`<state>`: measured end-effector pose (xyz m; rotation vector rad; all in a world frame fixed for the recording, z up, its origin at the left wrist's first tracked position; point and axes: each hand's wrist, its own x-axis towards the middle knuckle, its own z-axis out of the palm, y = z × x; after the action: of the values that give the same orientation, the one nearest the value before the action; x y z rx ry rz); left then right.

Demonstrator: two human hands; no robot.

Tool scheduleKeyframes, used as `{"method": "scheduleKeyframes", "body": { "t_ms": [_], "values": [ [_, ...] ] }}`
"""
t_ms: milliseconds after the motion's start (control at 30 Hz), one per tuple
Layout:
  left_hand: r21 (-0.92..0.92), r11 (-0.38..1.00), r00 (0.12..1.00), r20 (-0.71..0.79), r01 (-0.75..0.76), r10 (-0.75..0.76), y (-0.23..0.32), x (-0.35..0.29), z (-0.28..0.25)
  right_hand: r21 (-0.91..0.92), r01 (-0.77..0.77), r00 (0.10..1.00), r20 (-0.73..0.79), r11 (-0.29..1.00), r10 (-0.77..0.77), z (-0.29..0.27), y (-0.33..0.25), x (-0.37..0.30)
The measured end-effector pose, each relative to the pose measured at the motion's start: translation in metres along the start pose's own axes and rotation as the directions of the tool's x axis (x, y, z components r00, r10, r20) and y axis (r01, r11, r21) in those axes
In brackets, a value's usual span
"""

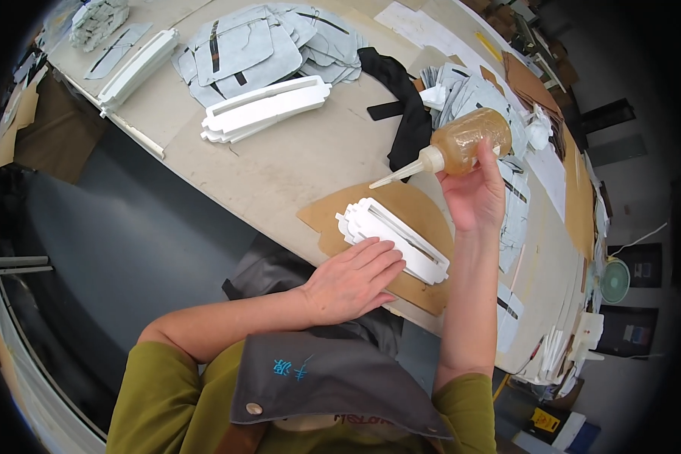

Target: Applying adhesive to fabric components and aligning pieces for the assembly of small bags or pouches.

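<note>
My right hand is wrapped round a clear squeeze bottle of amber liquid, tilted so its long pale nozzle points down and left. The nozzle tip is above the far edge of a brown cardboard template. On that cardboard lies a stack of white slotted strips with notched ends. My left hand lies flat across the near side of the stack, fingers stretched over its edge and the thumb lower, by the cardboard. Whether the nozzle touches anything, I cannot tell.
Two similar white stacks, one at mid-table and one by the left edge, lie farther off. Pale grey fabric pieces are piled at the back. Black cloth lies beyond the bottle. The table's near edge runs diagonally.
</note>
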<state>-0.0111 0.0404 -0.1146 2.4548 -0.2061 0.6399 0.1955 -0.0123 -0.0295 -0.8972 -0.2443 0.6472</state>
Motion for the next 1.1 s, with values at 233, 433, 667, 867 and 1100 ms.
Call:
{"method": "scheduleKeyframes", "body": {
  "t_ms": [233,433,667,867,1100],
  "values": [
    [-0.003,0.999,0.999,-0.015,0.034,-0.034,-0.001,0.001,0.003,-0.441,0.143,0.987,0.130,0.886,-0.095,0.005,0.008,0.012],
    [0.058,0.998,0.999,-0.039,0.020,-0.018,0.000,0.002,0.006,-0.494,0.130,0.989,0.121,0.860,-0.079,0.005,0.021,0.018],
    [0.061,0.998,0.999,-0.043,0.027,-0.024,-0.001,0.001,0.005,-0.524,0.198,0.978,0.163,0.829,-0.130,0.013,0.031,0.021],
    [0.067,0.997,0.998,-0.039,0.043,-0.041,0.000,0.001,0.007,-0.609,0.153,0.978,0.204,0.778,-0.033,0.018,0.017,0.021],
    [0.062,0.997,0.998,-0.041,0.039,-0.036,0.000,0.001,0.007,-0.533,0.220,0.967,0.227,0.817,-0.112,0.021,0.033,0.027]
  ]
}}
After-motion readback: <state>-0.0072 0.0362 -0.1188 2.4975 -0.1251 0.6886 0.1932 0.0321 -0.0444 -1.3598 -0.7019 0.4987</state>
